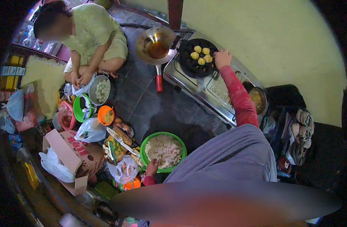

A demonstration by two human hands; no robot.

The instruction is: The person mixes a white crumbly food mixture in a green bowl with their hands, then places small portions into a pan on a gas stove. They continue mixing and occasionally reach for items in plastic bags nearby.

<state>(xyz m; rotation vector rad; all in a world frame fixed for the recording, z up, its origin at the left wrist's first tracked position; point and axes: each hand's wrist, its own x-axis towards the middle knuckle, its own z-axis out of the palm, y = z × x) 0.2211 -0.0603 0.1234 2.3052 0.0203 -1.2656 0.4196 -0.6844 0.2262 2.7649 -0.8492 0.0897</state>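
My right hand (pixel 223 59) reaches over the right rim of a black round-molded pan (pixel 190 68) on the gas stove. Its fingers touch or hover beside the rightmost of several yellow round fritters (pixel 201 61); whether they pinch one is unclear. Down at the bottom centre, my left hand (pixel 152 167) is at the lower left rim of a green plastic basin (pixel 184 147), which holds a pale, crumbly mixture (pixel 163 150). The left fingers are bent and partly hidden, so their grip cannot be made out.
A wok of oil (pixel 157 49) stands left of the stove (pixel 199 90). Another person (pixel 91 37) sits at the upper left by a metal pot of white balls (pixel 102 90). A knife (pixel 122 142) lies across food on a board (pixel 116 144). An open carton (pixel 63 150) stands lower left.
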